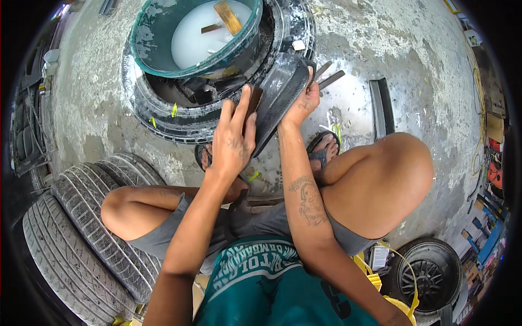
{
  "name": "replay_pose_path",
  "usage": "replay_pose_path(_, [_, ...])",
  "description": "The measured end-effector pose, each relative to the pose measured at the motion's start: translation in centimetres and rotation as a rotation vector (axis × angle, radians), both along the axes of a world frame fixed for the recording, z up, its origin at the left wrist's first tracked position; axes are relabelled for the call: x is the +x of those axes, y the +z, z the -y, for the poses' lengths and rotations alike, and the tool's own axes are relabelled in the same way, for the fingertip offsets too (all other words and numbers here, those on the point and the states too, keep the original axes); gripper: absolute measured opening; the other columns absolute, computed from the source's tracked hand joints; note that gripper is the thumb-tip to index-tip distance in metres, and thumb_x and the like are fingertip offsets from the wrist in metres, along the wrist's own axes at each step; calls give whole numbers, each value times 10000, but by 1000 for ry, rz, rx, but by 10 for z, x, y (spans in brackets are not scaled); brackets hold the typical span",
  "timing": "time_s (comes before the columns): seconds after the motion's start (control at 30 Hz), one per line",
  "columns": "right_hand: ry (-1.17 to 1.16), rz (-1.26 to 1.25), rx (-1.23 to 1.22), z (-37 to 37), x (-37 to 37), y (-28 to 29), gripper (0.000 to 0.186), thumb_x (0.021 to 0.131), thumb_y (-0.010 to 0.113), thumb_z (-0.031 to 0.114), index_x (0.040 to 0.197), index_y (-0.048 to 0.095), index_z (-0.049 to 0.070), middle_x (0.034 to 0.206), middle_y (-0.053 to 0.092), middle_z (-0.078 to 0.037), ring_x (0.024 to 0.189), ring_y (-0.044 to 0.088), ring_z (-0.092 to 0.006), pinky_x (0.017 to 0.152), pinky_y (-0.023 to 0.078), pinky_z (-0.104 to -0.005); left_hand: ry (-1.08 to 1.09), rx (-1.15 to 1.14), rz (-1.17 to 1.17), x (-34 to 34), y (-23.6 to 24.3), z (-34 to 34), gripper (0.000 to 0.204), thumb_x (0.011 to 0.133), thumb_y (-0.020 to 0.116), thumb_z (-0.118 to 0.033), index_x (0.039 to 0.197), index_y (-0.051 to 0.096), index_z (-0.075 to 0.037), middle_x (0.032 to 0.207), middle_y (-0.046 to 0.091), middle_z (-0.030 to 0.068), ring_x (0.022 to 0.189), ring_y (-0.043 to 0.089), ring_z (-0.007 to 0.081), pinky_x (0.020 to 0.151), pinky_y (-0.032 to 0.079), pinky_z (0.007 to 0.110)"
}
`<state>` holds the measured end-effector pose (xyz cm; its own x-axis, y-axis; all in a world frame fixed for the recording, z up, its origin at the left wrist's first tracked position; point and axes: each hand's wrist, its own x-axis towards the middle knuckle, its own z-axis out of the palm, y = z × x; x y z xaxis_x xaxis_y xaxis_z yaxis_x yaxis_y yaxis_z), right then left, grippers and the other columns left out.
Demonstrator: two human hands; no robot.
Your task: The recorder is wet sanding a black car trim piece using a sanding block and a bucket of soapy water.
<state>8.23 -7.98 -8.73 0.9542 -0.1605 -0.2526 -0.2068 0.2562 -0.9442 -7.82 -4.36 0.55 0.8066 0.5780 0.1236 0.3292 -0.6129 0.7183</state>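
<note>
A long black panel (pixel 279 93) with a woven, carbon-fibre-like surface slants up and away between my knees, wet-looking at its far part. My right hand (pixel 303 106) is closed round its far right edge and holds it up. Against its left side my left hand (pixel 235 130) grips a dark brown flat piece (pixel 254 99), which looks like a sanding block or folded sandpaper. My left fingers stretch along that piece; the thumb's side is partly hidden. Beyond the panel stands a green tub (pixel 140 50) of cloudy whitish water (pixel 190 41), with a wooden block (pixel 228 18) and a thin dark strip (pixel 211 28) in it.
The tub sits within a tyre (pixel 163 129) lying flat, a small white piece (pixel 298 45) on its rim. Two dark strips (pixel 331 80) and a black channel-shaped piece (pixel 382 106) lie at right. Worn tyres (pixel 70 244) stand at left, a black wheel (pixel 429 274) lower right.
</note>
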Motion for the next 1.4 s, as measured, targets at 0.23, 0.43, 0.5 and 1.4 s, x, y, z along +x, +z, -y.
replay_pose_path(0.23, [8, -11, 55, 5, -12, -14, 595, 1112, 687, 468, 708, 476, 85, 667, 385, 56, 650, 335, -98, 582, 335, -319, -19, 121, 179, 38, -7, -18, 629, 1017, 687, 8, 1621, 530, -69, 1163, 636, 278, 972, 636, 483, 940, 551, 466])
replay_pose_path(0.43, [13, -23, 102, 1, -13, -4, 584, 1110, 692, 463, 735, 442, 92, 689, 409, 49, 682, 365, -88, 609, 372, -292, -38, 182, 135, 64, 9, -28, 558, 1030, 676, -44, 1577, 568, -72, 1147, 577, 264, 890, 657, 512, 767, 554, 540])
replay_pose_path(0.5, [23, -33, 65, 1, -15, -15, 574, 1115, 685, 461, 749, 453, 84, 702, 423, 44, 683, 365, -93, 618, 371, -288, -35, 159, 110, 86, 3, -44, 553, 1033, 675, -57, 1575, 565, -77, 1170, 579, 254, 888, 662, 505, 756, 538, 560])
replay_pose_path(1.4, [32, -107, 236, 7, -19, 2, 448, 1119, 684, 438, 873, 648, 65, 788, 634, 14, 701, 542, -83, 660, 488, -286, -120, 102, -1, -1, -6, -23, 689, 985, 712, -5, 1635, 555, -173, 1140, 597, 190, 932, 695, 437, 836, 596, 496])
